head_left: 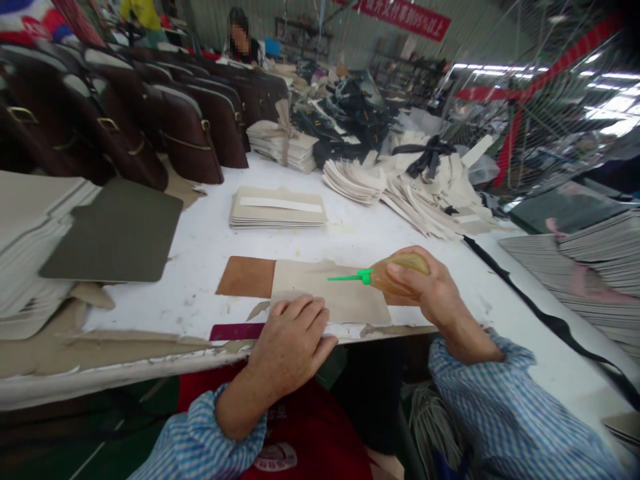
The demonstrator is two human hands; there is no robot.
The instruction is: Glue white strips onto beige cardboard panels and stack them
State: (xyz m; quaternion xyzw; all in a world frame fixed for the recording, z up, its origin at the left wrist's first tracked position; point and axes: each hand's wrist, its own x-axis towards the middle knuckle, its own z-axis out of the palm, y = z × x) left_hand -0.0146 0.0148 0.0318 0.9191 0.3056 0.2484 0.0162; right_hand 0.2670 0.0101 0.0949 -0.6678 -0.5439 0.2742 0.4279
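My right hand (425, 280) is wrapped round a squeeze bottle (395, 275) of amber liquid, which looks like glue. Its thin green nozzle (345, 277) points left, over a beige panel (340, 300) on the table. My left hand (295, 333) lies flat on the panel's near left edge, fingers stretched out. A brown leather-like piece (247, 277) shows at the panel's left, and more brown shows at its right, partly behind my right hand. Beside my left fingers is a maroon strip (235, 331) at the table's front edge.
A small stack of beige panels (280, 208) sits behind the work. Dark brown bags (190, 133) stand in rows at the back left. A dark grey-green board (120, 233) lies left; loose beige pieces (420, 200) are heaped at the back right. A person (243, 43) is farther back.
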